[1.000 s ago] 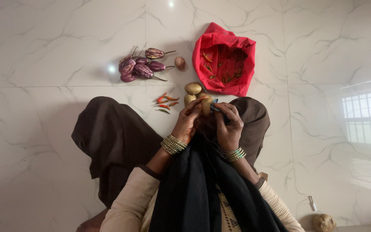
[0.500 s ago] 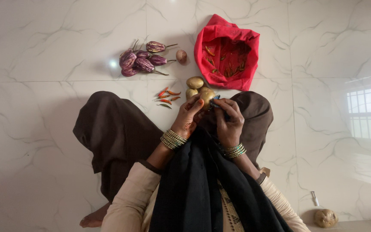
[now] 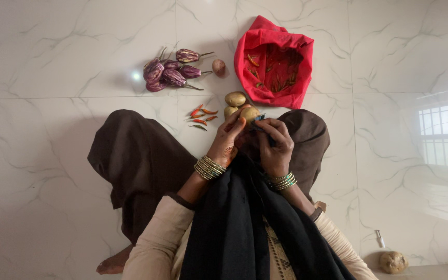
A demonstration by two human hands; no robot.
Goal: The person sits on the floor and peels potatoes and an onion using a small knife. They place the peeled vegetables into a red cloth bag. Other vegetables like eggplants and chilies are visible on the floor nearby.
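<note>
My left hand grips a tan potato at its fingertips, held up over my lap. My right hand is closed on a small blue-handled peeler whose tip meets the potato's right side. Both wrists carry stacks of bangles. Two more potatoes lie on the floor just beyond my hands. I sit cross-legged in dark brown trousers with a black scarf hanging down my front.
A red cloth bag holding chillies sits ahead on the white marble floor. Several striped purple aubergines and a small brown onion lie to its left. Loose red and green chillies rest near my left knee. Another potato sits at lower right.
The view shifted slightly between the first frame and now. My hands lifted the potato a little and turned it, the peeler staying against it.
</note>
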